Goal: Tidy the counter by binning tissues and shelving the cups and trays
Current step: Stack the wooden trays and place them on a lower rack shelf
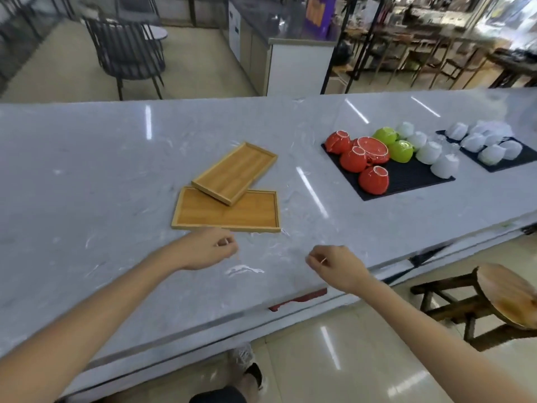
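Two bamboo trays lie on the marble counter (pixel 87 175). The larger tray (pixel 203 216) sits flat, and the smaller tray (pixel 235 170) rests tilted across its far edge. My left hand (pixel 209 250) hovers just in front of the larger tray, fingers curled with nothing in them. My right hand (pixel 334 266) hangs over the counter's near edge, fingers also curled and empty. To the right, a black mat (pixel 412 178) holds upturned red cups (pixel 373 180), green cups (pixel 402 151) and white cups (pixel 444 167). No tissues are in view.
A second black mat (pixel 517 159) with several white cups sits at the far right. A wooden stool (pixel 505 295) stands on the floor below the counter's right end. Dark chairs (pixel 125 50) and a cabinet (pixel 290 65) stand beyond the counter.
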